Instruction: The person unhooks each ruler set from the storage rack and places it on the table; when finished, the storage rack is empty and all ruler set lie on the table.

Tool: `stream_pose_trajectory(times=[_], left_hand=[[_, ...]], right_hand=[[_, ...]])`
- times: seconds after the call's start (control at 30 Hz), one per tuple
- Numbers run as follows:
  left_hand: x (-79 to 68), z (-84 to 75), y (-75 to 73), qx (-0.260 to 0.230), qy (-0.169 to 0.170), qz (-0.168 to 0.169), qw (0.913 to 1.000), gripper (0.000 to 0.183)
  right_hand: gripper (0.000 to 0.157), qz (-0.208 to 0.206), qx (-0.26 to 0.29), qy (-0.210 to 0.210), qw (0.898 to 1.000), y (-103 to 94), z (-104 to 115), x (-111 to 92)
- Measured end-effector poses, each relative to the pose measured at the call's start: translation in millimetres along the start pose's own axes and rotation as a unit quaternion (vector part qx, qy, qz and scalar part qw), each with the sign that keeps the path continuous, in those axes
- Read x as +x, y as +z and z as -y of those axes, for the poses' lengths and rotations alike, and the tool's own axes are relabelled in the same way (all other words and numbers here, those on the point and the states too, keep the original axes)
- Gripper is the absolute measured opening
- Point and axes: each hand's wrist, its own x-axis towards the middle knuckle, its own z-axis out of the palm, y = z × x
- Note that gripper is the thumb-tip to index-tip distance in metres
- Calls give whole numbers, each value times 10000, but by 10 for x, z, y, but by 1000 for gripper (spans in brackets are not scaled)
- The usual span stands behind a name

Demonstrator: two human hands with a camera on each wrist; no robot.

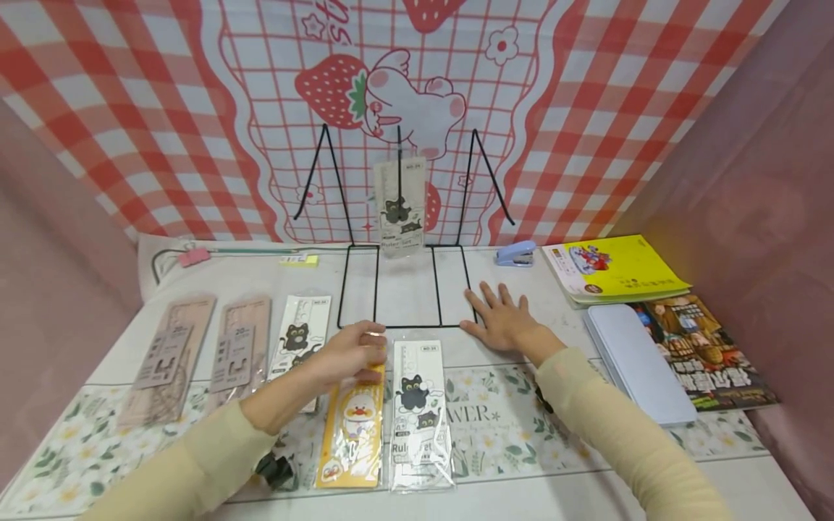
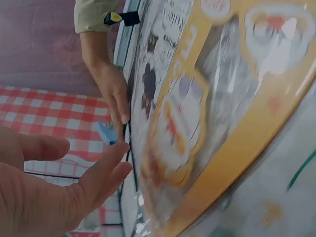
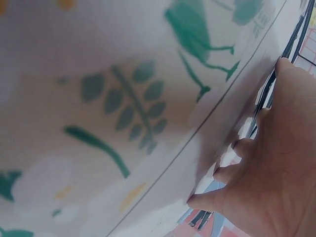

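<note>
My left hand [image 1: 352,354] hovers over the top end of a yellow ruler set packet [image 1: 355,434] with a cartoon duck. In the left wrist view its thumb and fingers [image 2: 101,175] are apart and hold nothing. Just right of the yellow packet lies a white ruler set [image 1: 418,412] with black cats. My right hand [image 1: 504,318] rests on the table with fingers spread, touching the right side of the black wire rack [image 1: 391,327]. From the rack's middle hook hangs another cat ruler set [image 1: 399,210].
Left on the table lie another cat ruler set [image 1: 300,329] and two pink ruler packets [image 1: 166,362]. Behind them are a pink eraser [image 1: 194,256] and a yellow-white strip [image 1: 300,260]. To the right sit a stapler [image 1: 515,254], a yellow book [image 1: 625,271], a magazine [image 1: 706,354] and a pale case [image 1: 641,365].
</note>
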Motion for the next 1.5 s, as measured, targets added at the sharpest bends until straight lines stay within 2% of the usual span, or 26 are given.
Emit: stream_pose_trajectory(times=[0.07, 0.17, 0.3, 0.4, 0.5, 0.7, 0.77, 0.93, 1.03, 1.13, 1.27, 1.4, 1.5], left_hand=[[30, -73, -47, 609, 315, -141, 9975, 58], [106, -244, -141, 1541, 819, -619, 9827, 60], [258, -510, -284, 2466, 1595, -1485, 9443, 63], [394, -700, -370, 2865, 2071, -2013, 9135, 67], [517, -864, -428, 2932, 2326, -2366, 8966, 71], [760, -1088, -502, 2382, 2714, -2832, 8885, 67], [840, -1150, -514, 2059, 2769, -2946, 8911, 65], [1022, -1269, -536, 1112, 2748, -3085, 9039, 58], [1100, -1312, -540, 705, 2858, -3108, 9038, 52], [1133, -1340, -534, 535, 3029, -3128, 8987, 47], [1122, -1348, -541, 615, 3177, -3093, 8942, 40], [1072, -1320, -581, 647, 3313, -2954, 8938, 35], [1010, -1282, -618, 698, 3497, -2857, 8895, 30]], right_hand=[[75, 8, -7, -5, 10000, -3, -2, -1], [75, 6, -5, -23, 10000, 4, -8, 2], [76, 29, 0, -37, 10000, 35, -18, 22], [76, 36, -6, -12, 10000, 52, -26, 38], [76, -7, -9, -14, 10000, 54, -34, 44], [76, -21, -26, 42, 10000, 35, -32, 20], [76, -19, -12, 63, 10000, 28, -33, 8], [75, -67, 57, 14, 10000, 37, -28, 11], [75, -72, 60, -17, 10000, 53, -22, 25], [75, -67, 55, -15, 10000, 59, -20, 28], [75, -74, 34, 23, 10000, 57, -18, 29], [75, -68, 20, 47, 10000, 56, -18, 27], [75, -64, 20, 30, 10000, 56, -20, 25]])
